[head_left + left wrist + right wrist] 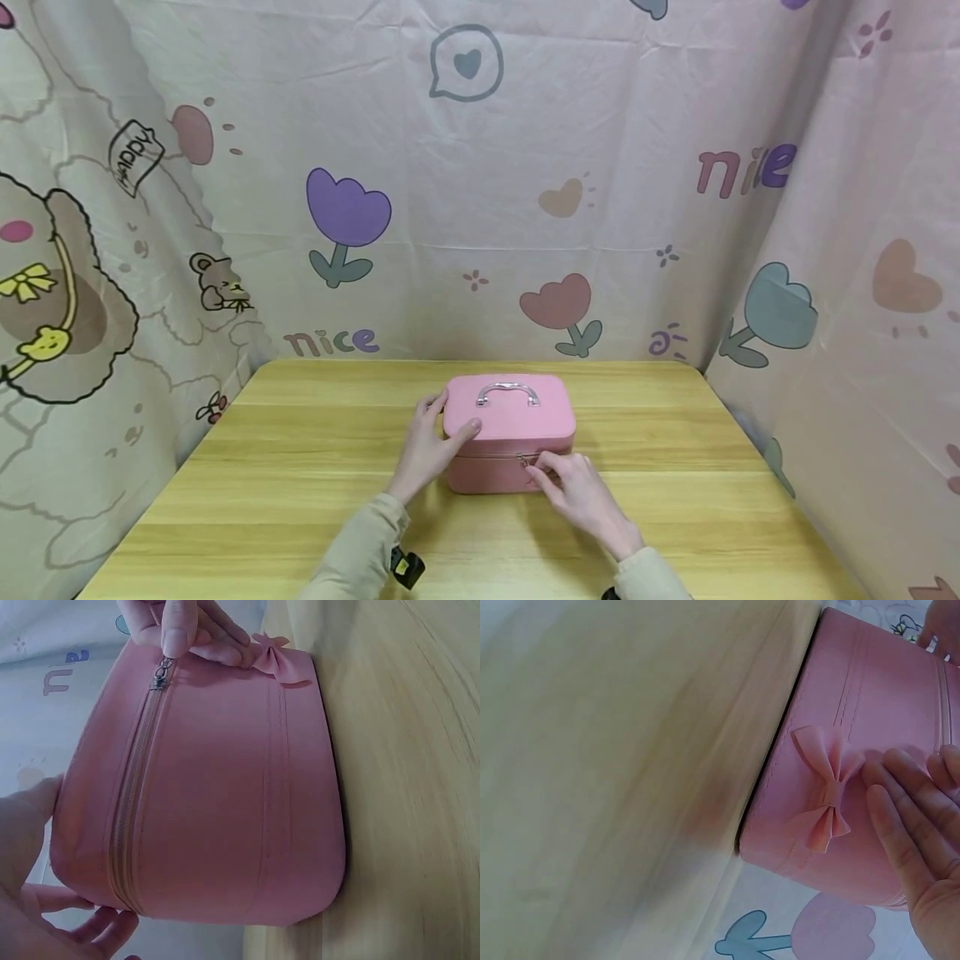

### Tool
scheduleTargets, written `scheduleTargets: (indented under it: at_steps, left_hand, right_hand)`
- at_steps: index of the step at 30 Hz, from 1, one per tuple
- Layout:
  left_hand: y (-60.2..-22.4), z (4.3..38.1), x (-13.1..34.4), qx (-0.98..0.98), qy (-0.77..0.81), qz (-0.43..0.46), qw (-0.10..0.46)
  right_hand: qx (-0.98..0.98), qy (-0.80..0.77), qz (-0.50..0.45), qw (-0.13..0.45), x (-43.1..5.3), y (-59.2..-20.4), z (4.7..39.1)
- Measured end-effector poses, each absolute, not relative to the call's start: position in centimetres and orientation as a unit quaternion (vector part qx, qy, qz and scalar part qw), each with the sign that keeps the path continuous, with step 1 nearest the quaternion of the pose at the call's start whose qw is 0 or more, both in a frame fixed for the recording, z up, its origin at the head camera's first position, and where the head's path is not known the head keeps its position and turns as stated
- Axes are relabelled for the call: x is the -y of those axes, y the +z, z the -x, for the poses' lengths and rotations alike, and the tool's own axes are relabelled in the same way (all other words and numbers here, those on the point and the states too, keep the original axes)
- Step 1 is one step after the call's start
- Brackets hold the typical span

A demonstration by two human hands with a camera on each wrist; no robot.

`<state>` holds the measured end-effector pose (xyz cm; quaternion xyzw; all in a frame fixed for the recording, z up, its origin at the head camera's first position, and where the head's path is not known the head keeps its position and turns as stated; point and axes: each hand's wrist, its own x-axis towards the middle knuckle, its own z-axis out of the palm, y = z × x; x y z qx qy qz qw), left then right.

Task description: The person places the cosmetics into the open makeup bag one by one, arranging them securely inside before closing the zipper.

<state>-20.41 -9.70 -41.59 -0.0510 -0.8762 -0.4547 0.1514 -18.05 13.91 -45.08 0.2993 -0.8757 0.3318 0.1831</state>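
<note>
A pink cosmetic case [510, 417] stands upright on the table, its lid down and a silver handle [508, 388] on top. My left hand [430, 442] grips the lid's left side, thumb on the front corner and fingers round the side. With thumb and forefinger, my right hand [576, 490] pinches the metal zipper pull [161, 675] at the front. The zipper [133, 791] runs closed from there to the left corner; its part beyond the right hand is hidden. A pink bow [831, 784] sits low on the front, beside the right hand's other fingers.
The wooden table [300, 467] reaches back to a printed cloth [465, 208], which hangs behind it and on both sides. A dark wrist device [407, 568] shows by the left sleeve [360, 550].
</note>
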Motion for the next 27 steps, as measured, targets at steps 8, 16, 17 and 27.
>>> scheduleTargets:
  at_steps: [8, 16, 17, 27]
  left_hand:
    - [-41.31, 20.23, 9.54, 0.858, -0.493, 0.043, 0.137]
    - [-41.31, 20.13, 9.57, 0.86, -0.491, 0.038, 0.137]
    - [-41.33, 20.1, 9.55, 0.861, -0.49, 0.036, 0.135]
    - [-41.34, 20.01, 9.48, 0.865, -0.482, 0.032, 0.133]
  right_hand:
    - [0.873, 0.332, -0.302, 0.189, -14.06, -44.86, 18.22]
    - [0.871, 0.337, -0.308, 0.181, -14.11, -44.77, 18.14]
    - [0.87, 0.339, -0.31, 0.178, -14.12, -44.77, 18.13]
    - [0.864, 0.32, -0.333, 0.202, -14.57, -44.59, 18.31]
